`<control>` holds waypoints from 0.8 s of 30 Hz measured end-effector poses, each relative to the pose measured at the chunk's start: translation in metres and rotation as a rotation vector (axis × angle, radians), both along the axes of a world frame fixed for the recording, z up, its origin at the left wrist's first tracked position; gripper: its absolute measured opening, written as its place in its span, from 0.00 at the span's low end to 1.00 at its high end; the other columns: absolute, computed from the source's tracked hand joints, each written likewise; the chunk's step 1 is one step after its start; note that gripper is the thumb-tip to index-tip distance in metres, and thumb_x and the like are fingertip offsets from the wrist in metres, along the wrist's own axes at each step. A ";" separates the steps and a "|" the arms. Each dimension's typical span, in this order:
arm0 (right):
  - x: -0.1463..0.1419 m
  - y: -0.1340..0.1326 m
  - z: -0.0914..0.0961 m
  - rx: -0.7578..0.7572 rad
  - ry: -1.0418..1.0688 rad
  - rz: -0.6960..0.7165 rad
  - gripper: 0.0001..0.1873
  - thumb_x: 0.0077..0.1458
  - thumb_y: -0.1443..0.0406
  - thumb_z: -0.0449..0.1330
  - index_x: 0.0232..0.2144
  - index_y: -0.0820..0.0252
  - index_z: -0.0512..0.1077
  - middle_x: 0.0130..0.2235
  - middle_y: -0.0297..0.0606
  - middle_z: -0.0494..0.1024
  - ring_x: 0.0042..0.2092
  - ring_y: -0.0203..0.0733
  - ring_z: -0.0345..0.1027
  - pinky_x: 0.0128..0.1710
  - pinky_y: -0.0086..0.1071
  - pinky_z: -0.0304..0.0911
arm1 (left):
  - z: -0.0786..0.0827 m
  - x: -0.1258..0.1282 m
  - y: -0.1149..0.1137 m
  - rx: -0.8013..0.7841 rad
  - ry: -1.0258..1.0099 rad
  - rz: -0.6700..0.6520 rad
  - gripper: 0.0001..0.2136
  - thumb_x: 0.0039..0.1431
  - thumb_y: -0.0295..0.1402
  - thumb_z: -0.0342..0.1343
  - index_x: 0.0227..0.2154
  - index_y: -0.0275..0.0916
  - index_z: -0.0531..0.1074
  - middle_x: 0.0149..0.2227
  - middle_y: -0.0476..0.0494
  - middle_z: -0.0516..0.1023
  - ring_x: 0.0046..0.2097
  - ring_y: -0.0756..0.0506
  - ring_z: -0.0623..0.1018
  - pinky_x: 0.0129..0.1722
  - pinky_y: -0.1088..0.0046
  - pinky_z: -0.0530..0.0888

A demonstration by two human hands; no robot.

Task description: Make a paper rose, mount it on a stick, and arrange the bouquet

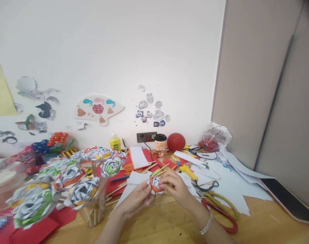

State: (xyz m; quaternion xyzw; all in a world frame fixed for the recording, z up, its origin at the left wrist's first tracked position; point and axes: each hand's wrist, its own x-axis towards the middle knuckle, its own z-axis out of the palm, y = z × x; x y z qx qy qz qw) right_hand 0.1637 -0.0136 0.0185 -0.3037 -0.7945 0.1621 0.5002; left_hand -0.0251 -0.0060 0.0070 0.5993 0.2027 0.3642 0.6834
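Note:
Both hands meet over the wooden table around a small rolled paper flower, white with orange edges. My left hand cups it from the left with curled fingers. My right hand pinches its right side; a silver bracelet is on that wrist. Thin wooden sticks lie just beyond the flower on red paper.
A clear cup at the left holds several finished paper flowers on sticks. Red and yellow-green rings, a yellow glue gun, white paper sheets, a coffee cup, a red balloon and a yellow bottle surround the hands.

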 end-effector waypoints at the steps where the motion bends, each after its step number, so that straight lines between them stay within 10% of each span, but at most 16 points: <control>1: -0.001 0.000 0.000 0.001 -0.007 0.002 0.18 0.57 0.51 0.53 0.28 0.57 0.74 0.31 0.36 0.70 0.36 0.41 0.64 0.38 0.33 0.59 | -0.002 0.001 0.001 0.008 0.013 0.023 0.17 0.55 0.48 0.53 0.35 0.36 0.66 0.24 0.55 0.62 0.21 0.57 0.54 0.23 0.77 0.51; 24: -0.015 0.002 -0.024 0.469 -0.216 -0.348 0.07 0.60 0.68 0.51 0.30 0.59 0.65 0.30 0.35 0.70 0.33 0.39 0.58 0.35 0.34 0.53 | -0.027 0.023 0.001 0.199 0.278 0.504 0.25 0.54 0.60 0.33 0.28 0.42 0.57 0.15 0.59 0.55 0.19 0.52 0.53 0.22 0.72 0.52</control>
